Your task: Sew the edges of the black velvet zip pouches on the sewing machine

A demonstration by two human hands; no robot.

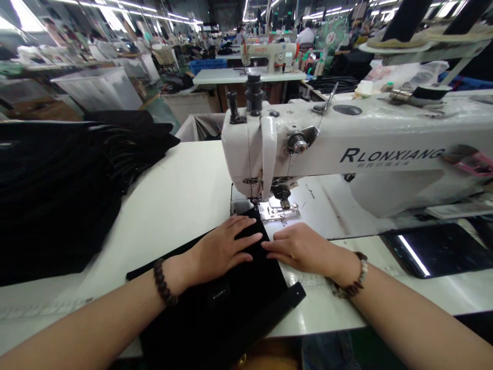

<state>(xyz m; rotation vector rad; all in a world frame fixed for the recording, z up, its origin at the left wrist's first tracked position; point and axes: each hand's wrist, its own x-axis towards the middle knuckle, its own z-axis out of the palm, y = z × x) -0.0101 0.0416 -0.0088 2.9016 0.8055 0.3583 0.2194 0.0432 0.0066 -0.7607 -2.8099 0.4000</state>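
Observation:
A flat black fabric piece [265,280] with a small dark label lies at the front of the sewing table, its far corner under the presser foot [256,205] of a white sewing machine [331,139]. My left hand [227,241] rests flat on the fabric just before the needle area, fingers spread. At the fabric's right edge, my right hand [295,247] is closed, with thumb and fingertips pinching that edge. A narrow black strip crosses the near end of the piece and sticks out to the right. The needle tip is too small to make out.
A large pile of black pieces [69,185] covers the table's left side. To the right lies a dark phone-like tablet [442,249]. Thread cones [408,20] stand above the machine. Behind are another sewing machine [269,55], a white bin [102,90] and a green fan [333,38].

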